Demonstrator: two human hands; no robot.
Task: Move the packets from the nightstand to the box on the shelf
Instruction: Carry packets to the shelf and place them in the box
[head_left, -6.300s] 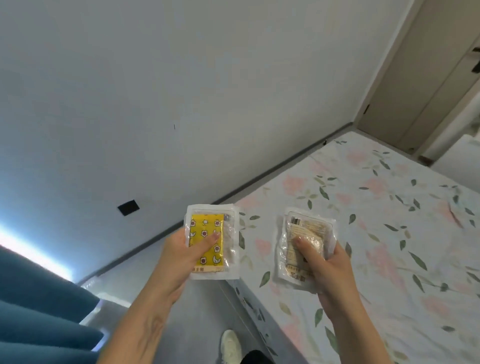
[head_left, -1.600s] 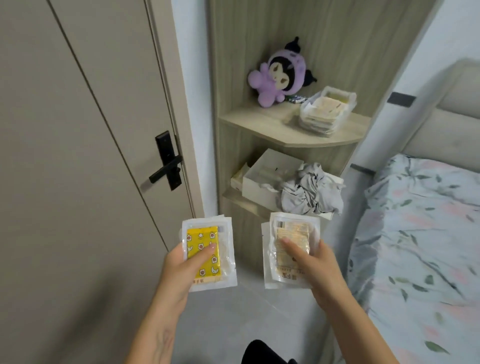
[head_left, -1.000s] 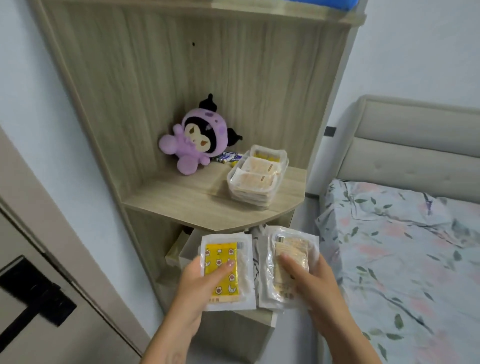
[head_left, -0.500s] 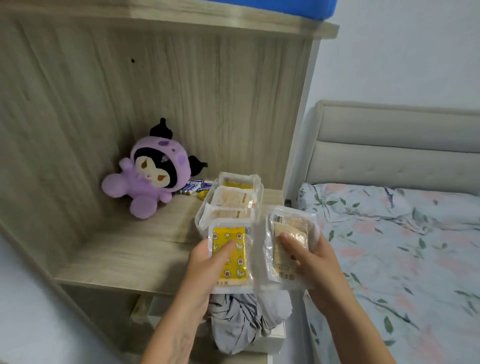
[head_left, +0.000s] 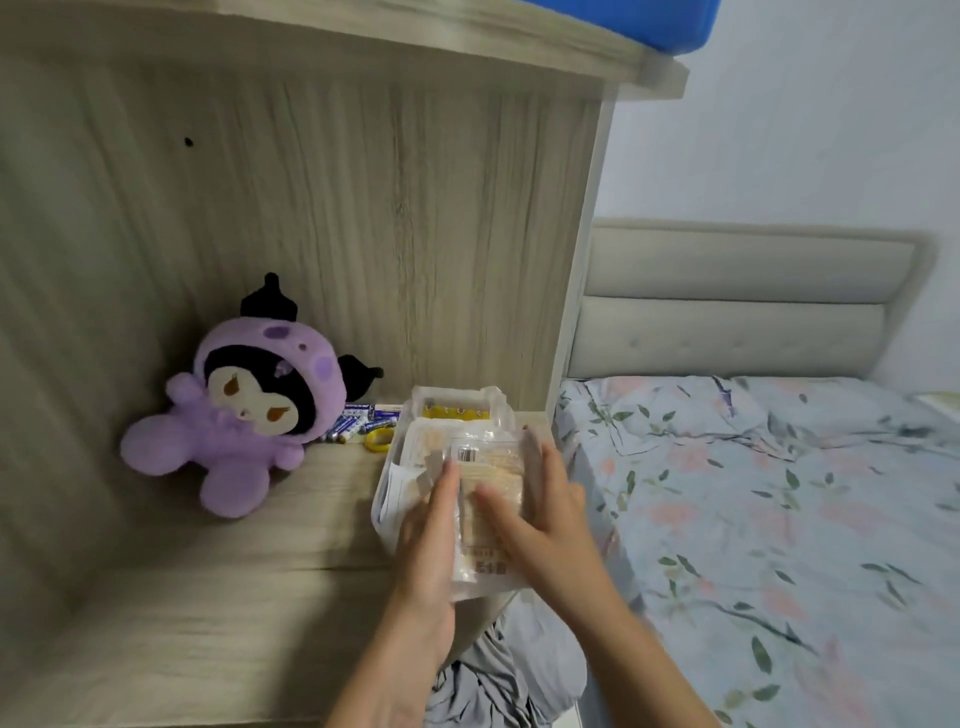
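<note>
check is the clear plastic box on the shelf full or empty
Nearly full: the clear plastic box holds stacked packets up to its rim.

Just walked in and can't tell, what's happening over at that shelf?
A person is putting packets into the clear box on the wooden shelf. The left hand and right hand hold the stack between them over the box, which already contains packets. A purple plush toy sits beside it.
</note>
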